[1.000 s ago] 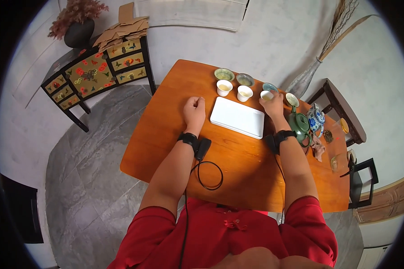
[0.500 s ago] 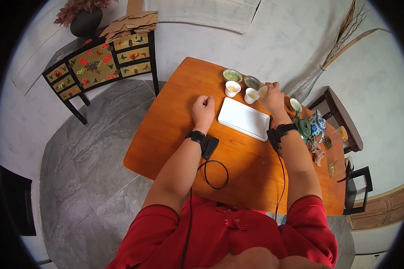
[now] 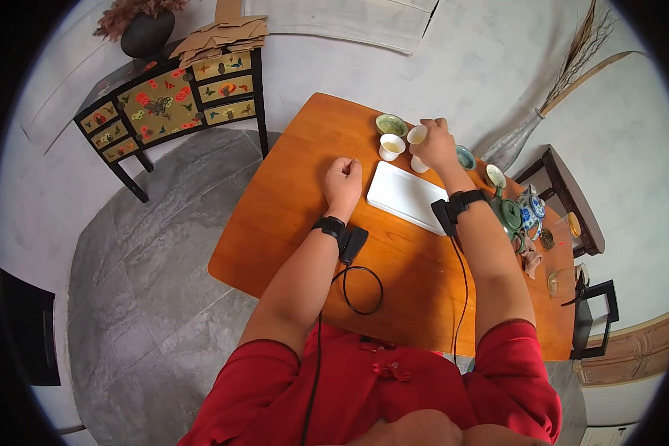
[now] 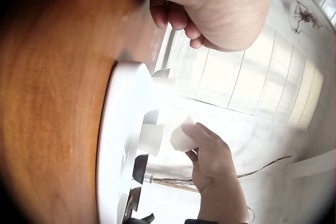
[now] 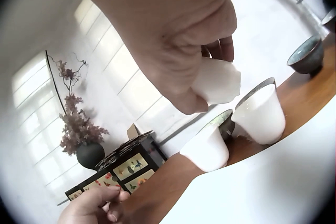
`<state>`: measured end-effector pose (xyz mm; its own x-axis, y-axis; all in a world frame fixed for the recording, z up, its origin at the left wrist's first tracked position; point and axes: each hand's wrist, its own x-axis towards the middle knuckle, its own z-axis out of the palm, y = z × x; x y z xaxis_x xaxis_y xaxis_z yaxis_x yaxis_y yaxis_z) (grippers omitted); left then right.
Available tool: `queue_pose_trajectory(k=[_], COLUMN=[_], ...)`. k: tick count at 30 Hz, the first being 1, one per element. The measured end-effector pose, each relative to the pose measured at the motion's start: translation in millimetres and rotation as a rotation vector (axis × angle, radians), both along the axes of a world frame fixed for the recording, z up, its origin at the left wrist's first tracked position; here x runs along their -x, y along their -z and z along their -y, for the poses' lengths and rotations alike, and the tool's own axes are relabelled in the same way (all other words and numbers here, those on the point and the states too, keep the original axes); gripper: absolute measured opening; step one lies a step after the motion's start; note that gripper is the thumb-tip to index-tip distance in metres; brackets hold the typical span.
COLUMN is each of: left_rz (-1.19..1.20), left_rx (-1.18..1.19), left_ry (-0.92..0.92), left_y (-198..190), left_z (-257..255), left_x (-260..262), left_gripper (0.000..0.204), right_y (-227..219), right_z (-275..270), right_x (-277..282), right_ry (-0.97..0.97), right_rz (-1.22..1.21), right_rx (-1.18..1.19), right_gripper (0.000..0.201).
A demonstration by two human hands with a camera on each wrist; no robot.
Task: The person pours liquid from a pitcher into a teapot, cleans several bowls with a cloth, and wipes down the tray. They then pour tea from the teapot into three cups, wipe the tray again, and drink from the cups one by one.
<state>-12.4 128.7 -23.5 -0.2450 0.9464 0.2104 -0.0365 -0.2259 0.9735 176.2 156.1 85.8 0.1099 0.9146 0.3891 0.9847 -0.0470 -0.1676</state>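
My right hand (image 3: 436, 149) grips a small white cup (image 5: 219, 81), raised and tilted over a white cup (image 5: 261, 115) standing on the table. Another white cup (image 3: 392, 147) with pale yellow liquid stands to the left, before a green bowl (image 3: 391, 125). A dark bowl's rim (image 5: 260, 86) shows behind the cup under my right hand; in the head view that hand hides it. My left hand (image 3: 343, 183), fingers curled and holding nothing, rests left of a white rectangular tray (image 3: 405, 197).
To the right are a teal bowl (image 3: 465, 157), a pale bowl (image 3: 496, 176), a green teapot (image 3: 508, 215), a blue-and-white teapot (image 3: 531, 207) and a crumpled cloth (image 3: 531, 262). A cable (image 3: 383, 291) loops from my left wrist over the wooden table (image 3: 275, 223).
My right hand has lifted the cup from the right end of the white cup row, carried it left and tilted it over the neighbouring cup. My left hand keeps its place beside the tray.
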Motion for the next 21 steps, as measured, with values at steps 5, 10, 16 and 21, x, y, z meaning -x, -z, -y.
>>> queue_pose_trajectory(k=[5,10,16,21], left_rz=[0.003,-0.029,-0.002,-0.006], left_rx=[0.001,-0.004,0.015,0.002], left_ry=[0.000,-0.018,-0.001,-0.007], left_y=[2,5,1,0], left_z=[-1,-4,-1,-1], left_x=[0,0,0,1], left_gripper=[0.020,0.023,0.021,0.022], right_y=[6,12,5,2], right_z=[-6,-8,10,55], right_x=[15,13,-6,-24], right_ry=[-0.081,-0.104,-0.077,-0.220], right_rz=[0.161,0.144,-0.327,-0.643], right_rx=[-0.002,-0.063,-0.109,0.063], right_gripper=[0.053,0.053,0.057,0.059])
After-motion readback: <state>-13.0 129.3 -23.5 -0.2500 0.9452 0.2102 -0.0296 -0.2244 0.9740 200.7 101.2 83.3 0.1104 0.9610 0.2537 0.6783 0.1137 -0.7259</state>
